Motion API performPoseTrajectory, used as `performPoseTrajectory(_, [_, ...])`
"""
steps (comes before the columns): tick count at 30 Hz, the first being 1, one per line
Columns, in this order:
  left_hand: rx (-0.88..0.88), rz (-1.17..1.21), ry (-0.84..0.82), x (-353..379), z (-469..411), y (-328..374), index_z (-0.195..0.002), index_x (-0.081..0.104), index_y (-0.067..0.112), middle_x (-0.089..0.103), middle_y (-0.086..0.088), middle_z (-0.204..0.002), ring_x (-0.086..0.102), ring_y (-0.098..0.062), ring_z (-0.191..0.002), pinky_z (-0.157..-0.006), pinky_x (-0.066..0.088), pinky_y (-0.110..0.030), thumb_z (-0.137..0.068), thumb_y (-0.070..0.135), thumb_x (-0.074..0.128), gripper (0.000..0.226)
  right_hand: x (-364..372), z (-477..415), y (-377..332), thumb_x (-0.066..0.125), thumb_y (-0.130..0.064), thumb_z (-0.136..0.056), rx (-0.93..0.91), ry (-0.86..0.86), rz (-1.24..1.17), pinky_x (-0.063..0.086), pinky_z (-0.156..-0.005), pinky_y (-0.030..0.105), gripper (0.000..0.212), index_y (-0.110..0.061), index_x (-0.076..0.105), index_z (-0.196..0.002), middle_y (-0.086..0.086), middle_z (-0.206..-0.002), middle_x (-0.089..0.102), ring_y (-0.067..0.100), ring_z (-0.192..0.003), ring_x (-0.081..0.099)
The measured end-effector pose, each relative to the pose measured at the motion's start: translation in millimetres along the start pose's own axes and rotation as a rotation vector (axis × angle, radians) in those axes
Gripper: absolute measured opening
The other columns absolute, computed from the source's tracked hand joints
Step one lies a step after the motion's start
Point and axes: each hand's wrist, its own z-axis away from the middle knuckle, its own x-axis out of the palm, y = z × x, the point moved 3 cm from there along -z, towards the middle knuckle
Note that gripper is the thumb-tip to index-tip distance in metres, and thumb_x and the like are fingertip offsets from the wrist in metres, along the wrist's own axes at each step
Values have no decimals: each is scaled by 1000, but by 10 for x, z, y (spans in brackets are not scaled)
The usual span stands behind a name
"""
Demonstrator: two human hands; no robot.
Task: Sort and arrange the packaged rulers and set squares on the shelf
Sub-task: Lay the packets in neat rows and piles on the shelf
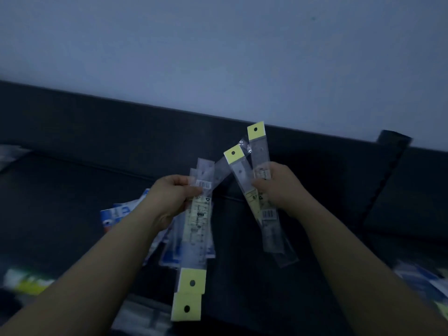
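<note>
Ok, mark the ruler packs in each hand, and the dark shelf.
Left-hand ruler packs (197,221): head view, printed label at mid-length.
Right-hand ruler packs (260,154): head view, clear sleeve below yellow tab.
Dark shelf (72,180): head view, bare surface at left.

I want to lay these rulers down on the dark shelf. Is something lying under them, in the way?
Below the left bundle, gripped by the left hand, blue and white packages lie on the shelf. Below the right bundle, in the right hand, nothing visible covers the dark surface.
</note>
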Motion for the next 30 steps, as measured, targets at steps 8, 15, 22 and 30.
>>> performPoseTrajectory(8, [30,45,255,-1693,375,97,-94,64,-2,67,-16,-82,63,-21,-64,-51,55,-23,-84,-4,64,10,1301,-41,-1183,59,0,-86,-71,-154,-157,44,-59,27,3,-3,60,-85,15,-78,61,21,-69,56])
performPoseTrajectory(15, [15,-24,408,-3289,615,55,-83,67,-1,66,-23,-83,60,-27,-72,-71,51,-39,-81,0,69,3,2608,-32,-2104,58,-3,-89,-88,-304,-233,43,-56,30,15,11,58,-96,18,-77,55,22,-68,52])
performPoseTrajectory(22, [-51,-39,538,-4390,653,20,-70,61,1,58,-16,-71,56,-26,-66,-67,49,-36,-80,-5,69,14,3625,-127,-2674,59,0,-88,8,-432,-325,49,-67,35,8,-1,61,-80,16,-80,62,23,-70,59])
performPoseTrajectory(30, [-73,-93,621,-5197,201,135,-79,62,-3,58,-19,-74,54,-25,-64,-64,47,-33,-80,-4,69,7,4434,-714,-3018,59,2,-86,10,-489,-356,46,-64,32,6,-4,62,-84,15,-76,57,23,-70,56])
